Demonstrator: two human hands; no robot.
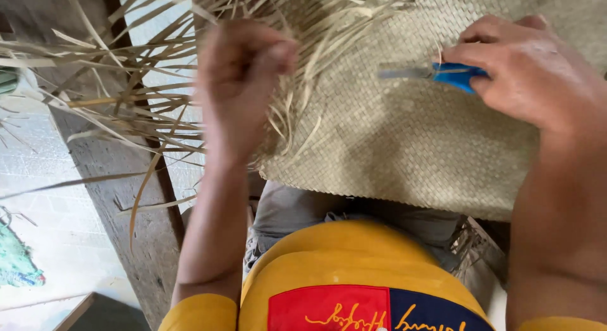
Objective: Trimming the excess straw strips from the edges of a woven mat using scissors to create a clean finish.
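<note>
A pale woven straw mat (404, 135) lies across my lap, its left edge ending in several loose dry strips (126, 97) that fan out to the left. My left hand (237, 84) is raised over that frayed edge, blurred, with its fingers closed on strips at the mat's edge. My right hand (525, 72) rests on the mat's upper right and grips a small blue-handled knife (436, 73), its grey blade pointing left over the weave.
A rough dark wooden beam (120, 179) runs down the left under the loose strips. Beyond it lies a pale tiled floor (44, 223) with a green object (16, 264) at the far left. My yellow shirt (354, 274) fills the bottom.
</note>
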